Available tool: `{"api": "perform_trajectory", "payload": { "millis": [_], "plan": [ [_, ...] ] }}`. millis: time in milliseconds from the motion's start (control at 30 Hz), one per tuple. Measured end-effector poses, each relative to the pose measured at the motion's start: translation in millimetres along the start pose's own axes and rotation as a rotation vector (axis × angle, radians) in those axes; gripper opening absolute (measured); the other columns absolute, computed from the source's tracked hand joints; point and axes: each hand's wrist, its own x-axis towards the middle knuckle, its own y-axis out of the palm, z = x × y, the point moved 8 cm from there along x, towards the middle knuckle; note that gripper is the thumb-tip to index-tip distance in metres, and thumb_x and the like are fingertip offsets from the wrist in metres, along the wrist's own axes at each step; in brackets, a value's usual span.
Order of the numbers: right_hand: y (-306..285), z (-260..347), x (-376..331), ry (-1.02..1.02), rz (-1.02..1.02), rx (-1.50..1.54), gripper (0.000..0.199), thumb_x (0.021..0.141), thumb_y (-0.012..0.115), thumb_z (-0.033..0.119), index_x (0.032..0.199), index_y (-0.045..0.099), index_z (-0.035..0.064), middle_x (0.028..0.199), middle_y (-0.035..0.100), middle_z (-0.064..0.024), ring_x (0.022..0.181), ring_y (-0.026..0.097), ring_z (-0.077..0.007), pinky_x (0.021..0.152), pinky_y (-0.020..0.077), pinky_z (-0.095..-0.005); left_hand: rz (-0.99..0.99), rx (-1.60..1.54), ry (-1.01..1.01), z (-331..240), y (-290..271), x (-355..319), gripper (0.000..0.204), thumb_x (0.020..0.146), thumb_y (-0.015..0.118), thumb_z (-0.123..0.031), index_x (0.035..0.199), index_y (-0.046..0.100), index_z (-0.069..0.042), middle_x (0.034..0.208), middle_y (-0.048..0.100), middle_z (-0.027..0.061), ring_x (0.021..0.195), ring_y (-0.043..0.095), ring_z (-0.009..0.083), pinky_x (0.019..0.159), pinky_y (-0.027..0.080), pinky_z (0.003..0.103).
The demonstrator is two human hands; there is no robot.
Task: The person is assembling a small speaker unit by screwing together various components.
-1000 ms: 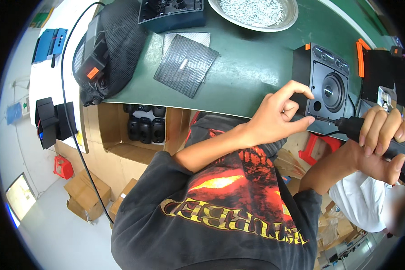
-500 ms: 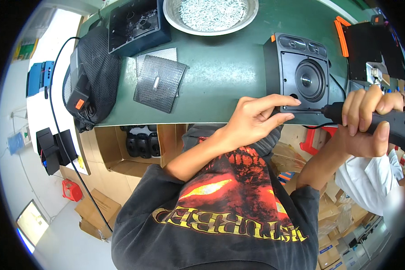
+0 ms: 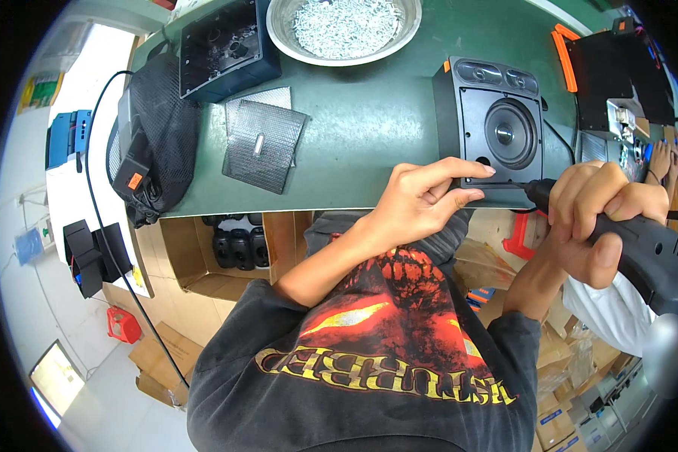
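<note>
Right now I have the black speaker [image 3: 497,128] near the front edge of the green bench [image 3: 361,135], its front panel facing my camera and its long axis running away from me, leaning slightly to the left. The relation I watch is at its lower edge: the bit of the power screwdriver [image 3: 648,256] crosses that long axis nearly square, pointing left along the strip below the round cone. I cannot tell whether its tip touches a screw.

My right hand [image 3: 599,207] is wrapped around the screwdriver, off the speaker's lower right corner, so from there the speaker lies forward and to the left. My left hand [image 3: 422,200] is the nearer one, right at the lower left corner; its thumb and forefinger are spread, the forefinger's tip beside the dark port. Whether they press on the cabinet or pinch something small, I cannot tell.

Farther out, I see a metal bowl [image 3: 280,34] of small silvery pieces up and left of the speaker, two overlapping silvery sheets [image 3: 275,143] left of it, and beyond those a black mesh bag [image 3: 162,128].
</note>
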Motion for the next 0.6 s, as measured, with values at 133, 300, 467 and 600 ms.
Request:
{"api": "perform_trajectory", "payload": {
  "millis": [133,300,467,600],
  "plan": [
    [-4.4,-1.5,-1.2,-0.069,-0.118,-0.066,0.039,0.098,0.076,0.023,0.107,0.040,0.0088,0.072,0.051,-0.0071,0.052,0.046,-0.0165,0.049,0.0421,-0.0341,-0.012,0.007,-0.016,1.1,0.2,-0.3,0.040,0.087,0.081,0.006,0.125,0.079,-0.007,0.065,0.054,-0.0053,0.056,0.028,0.0018,0.053,0.028,0.022],
    [-6.9,-4.7,6.5,-0.057,-0.183,-0.058,0.034,0.101,0.070,0.025,0.105,0.040,0.0090,0.069,0.049,-0.0058,0.046,0.043,-0.0132,0.043,0.0390,-0.0301,-0.023,-0.004,-0.015,1.3,1.6,0.3,0.036,0.090,0.083,-0.002,0.125,0.078,-0.011,0.058,0.026,-0.0006,0.054,0.024,0.0072,0.051,0.027,0.025],
    [-6.1,-6.8,10.0,-0.019,-0.122,-0.125,0.030,0.103,0.067,0.022,0.108,0.042,0.0084,0.069,0.048,-0.0042,0.048,0.042,-0.0126,0.045,0.0422,-0.0308,-0.012,0.002,-0.017,1.3,1.4,0.7,0.038,0.089,0.082,0.002,0.125,0.079,-0.009,0.060,0.036,-0.0045,0.055,0.026,0.0038,0.052,0.026,0.024],
    [-16.5,-10.5,6.8,-0.040,-0.169,-0.010,0.023,0.104,0.062,0.023,0.113,0.047,0.0073,0.069,0.047,-0.0025,0.048,0.042,-0.0115,0.048,0.0428,-0.0304,-0.016,-0.004,-0.022,2.0,1.2,0.1,0.038,0.088,0.082,0.003,0.125,0.079,-0.008,0.061,0.038,-0.0068,0.056,0.027,0.0023,0.052,0.025,0.023]
  ]
}}
